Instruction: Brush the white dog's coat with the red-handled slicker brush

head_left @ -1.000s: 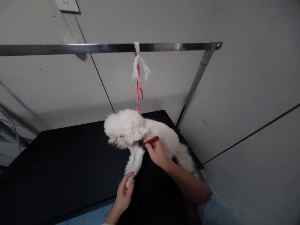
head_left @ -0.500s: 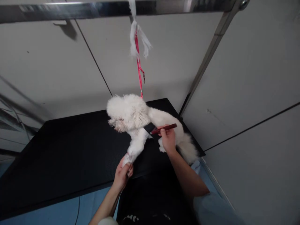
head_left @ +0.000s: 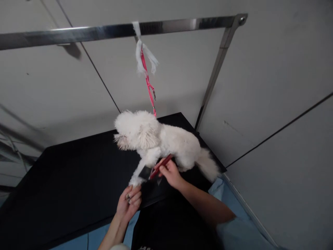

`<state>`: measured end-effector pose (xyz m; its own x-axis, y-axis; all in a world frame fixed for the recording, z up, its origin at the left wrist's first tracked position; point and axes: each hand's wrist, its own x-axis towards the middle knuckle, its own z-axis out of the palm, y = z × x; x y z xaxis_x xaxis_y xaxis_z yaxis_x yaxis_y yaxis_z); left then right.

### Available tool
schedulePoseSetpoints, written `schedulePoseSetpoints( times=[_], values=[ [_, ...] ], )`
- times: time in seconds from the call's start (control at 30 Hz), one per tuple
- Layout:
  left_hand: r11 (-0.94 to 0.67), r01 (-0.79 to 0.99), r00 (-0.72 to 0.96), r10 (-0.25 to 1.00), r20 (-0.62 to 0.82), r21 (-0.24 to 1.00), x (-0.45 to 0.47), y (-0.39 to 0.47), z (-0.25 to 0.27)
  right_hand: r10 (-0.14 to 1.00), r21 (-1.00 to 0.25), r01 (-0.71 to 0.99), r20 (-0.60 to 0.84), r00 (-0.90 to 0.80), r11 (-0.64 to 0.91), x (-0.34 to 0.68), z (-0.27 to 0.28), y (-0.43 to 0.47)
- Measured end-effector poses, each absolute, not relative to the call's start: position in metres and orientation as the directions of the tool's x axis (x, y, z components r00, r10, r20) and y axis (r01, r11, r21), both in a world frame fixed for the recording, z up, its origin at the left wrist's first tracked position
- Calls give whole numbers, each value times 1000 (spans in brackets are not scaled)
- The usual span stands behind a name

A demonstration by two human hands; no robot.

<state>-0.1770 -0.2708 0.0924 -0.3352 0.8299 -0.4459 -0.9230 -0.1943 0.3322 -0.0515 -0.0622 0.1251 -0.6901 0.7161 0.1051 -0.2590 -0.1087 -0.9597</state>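
A fluffy white dog [head_left: 179, 144] is on the black tabletop, its head to the left and its tail to the right. My left hand [head_left: 129, 203] is closed around the paw of its outstretched front leg [head_left: 137, 175]. In my right hand [head_left: 170, 173] is a slicker brush [head_left: 161, 166] with a red handle and a dark flat head. The brush head lies against the lower part of that leg, just above my left hand. Its bristles are too blurred to make out.
A pink leash [head_left: 148, 83] hangs from a white cloth strip [head_left: 142, 57] tied to a metal bar [head_left: 104, 34], reaching down behind the dog's head. A metal post [head_left: 213, 76] stands at the table's back right. The black table [head_left: 78, 180] extends left, against a grey wall [head_left: 273, 69].
My right hand has moved the brush down and left, from the dog's shoulder to its lower front leg. My left hand, still holding the paw, has shifted slightly down and left. The view has tilted up.
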Motion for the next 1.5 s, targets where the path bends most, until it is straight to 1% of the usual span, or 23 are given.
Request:
schedulePoseSetpoints(
  times=[0.07, 0.13, 0.2, 0.27, 0.33, 0.43, 0.5, 0.57, 0.6, 0.7, 0.73, 0.77, 0.83, 0.9, 1.0, 1.03, 1.1, 1.17, 1.2, 1.33, 1.37, 1.47, 1.5],
  values=[
    [-207, -926, -341, 818, -462, 317, -181, -274, 92, 878, -956, -288, 85, -472, -62, -54, 123, -54],
    [-194, -931, -331, 807, -489, 310, -184, -276, 91, 938, -955, -295, 118, -325, 18, -58, 122, -51],
    [-187, -932, -327, 799, -505, 309, -186, -278, 91, 859, -955, -295, 153, -488, 2, -62, 118, -56],
    [-205, -924, -350, 796, -494, 324, -186, -278, 91, 724, -950, -293, 127, -678, -108, -67, 115, -62],
    [-213, -914, -367, 799, -477, 346, -185, -277, 91, 790, -927, -335, 73, -609, -172, -71, 114, -63],
    [-165, -911, -346, 805, -481, 378, -181, -273, 90, 927, -905, -414, 68, -368, -99, -70, 116, -63],
    [-122, -897, -341, 802, -490, 425, -178, -267, 88, 855, -918, -376, 94, -511, -124, -67, 116, -67],
    [-88, -859, -368, 792, -488, 504, -175, -260, 85, 712, -934, -282, 44, -701, -219, -64, 113, -71],
    [-81, -831, -394, 784, -479, 550, -173, -257, 84, 700, -933, -255, 7, -715, -252, -63, 112, -71],
    [-74, -735, -477, 764, -435, 674, -167, -251, 79, 885, -924, -325, -29, -466, -201, -60, 108, -67],
    [-70, -713, -490, 762, -423, 698, -164, -250, 78, 905, -926, -338, -9, -426, -169, -60, 108, -67],
    [-60, -701, -492, 762, -421, 711, -161, -249, 77, 885, -931, -327, 11, -466, -161, -59, 107, -67],
    [-32, -697, -477, 766, -430, 716, -157, -249, 76, 749, -948, -235, -6, -663, -215, -59, 107, -70],
    [1, -694, -457, 772, -442, 720, -154, -250, 74, 700, -957, -149, -72, -710, -249, -58, 109, -69],
    [63, -645, -419, 804, -421, 762, -155, -250, 70, 895, -974, -193, -21, -446, -119, -55, 114, -61],
    [86, -612, -410, 815, -409, 786, -155, -250, 68, 911, -977, -203, 19, -411, -71, -54, 115, -59],
    [145, -521, -396, 832, -388, 841, -156, -248, 63, 827, -984, -163, 36, -561, -68, -51, 118, -59],
    [201, -401, -386, 847, -364, 894, -156, -244, 58, 659, -991, -47, -46, -750, -123, -49, 120, -63],
    [216, -340, -388, 854, -345, 915, -156, -243, 55, 630, -992, -8, -73, -773, -125, -48, 121, -64],
    [184, -167, -456, 857, -241, 969, -154, -240, 51, 831, -997, -64, 76, -551, 49, -42, 129, -67],
    [179, -141, -478, 849, -225, 974, -153, -241, 50, 820, -996, -68, 91, -565, 64, -40, 131, -68],
    [194, -86, -525, 825, -209, 977, -150, -242, 52, 633, -1000, -5, -8, -774, -18, -37, 134, -68],
    [194, -75, -532, 822, -203, 978, -149, -242, 53, 613, -999, 13, -29, -789, -30, -36, 134, -66]
  ],
)
